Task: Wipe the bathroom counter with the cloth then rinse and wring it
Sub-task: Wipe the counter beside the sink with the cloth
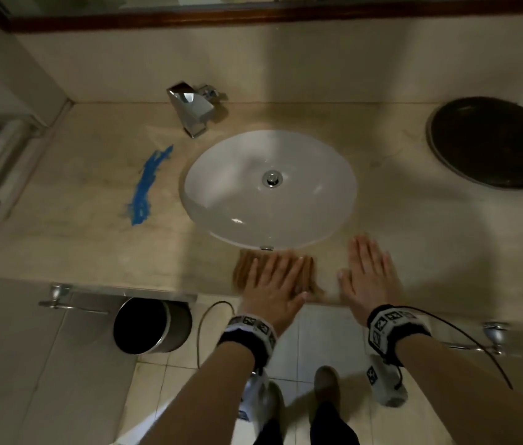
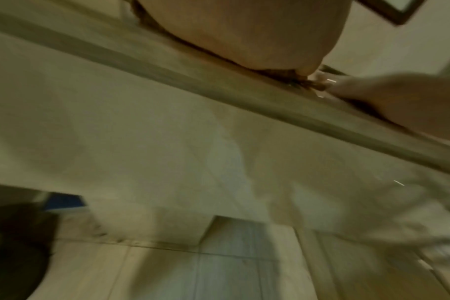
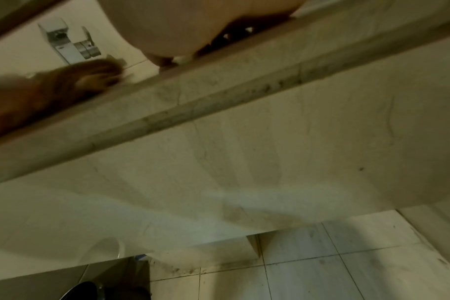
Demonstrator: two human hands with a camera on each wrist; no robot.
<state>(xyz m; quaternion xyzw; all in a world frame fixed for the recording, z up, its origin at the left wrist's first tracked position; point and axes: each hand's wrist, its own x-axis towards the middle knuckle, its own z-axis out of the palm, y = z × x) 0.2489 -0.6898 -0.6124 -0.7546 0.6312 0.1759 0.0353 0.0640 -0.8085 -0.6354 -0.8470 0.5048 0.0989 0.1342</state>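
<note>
A brown ribbed cloth lies at the counter's front edge, just in front of the white sink. My left hand presses flat on it with straight, spread fingers. To its right, my right hand rests flat on the bare beige counter, fingers straight and holding nothing. A blue smear runs across the counter left of the sink. In the left wrist view, a sliver of cloth shows under the palm. The right wrist view has the brown cloth at the left, blurred.
A chrome faucet stands behind the sink to the left. At the counter's far right sits a dark round dish. Below the counter are a metal bin and chrome rails. A mirror frame runs along the top.
</note>
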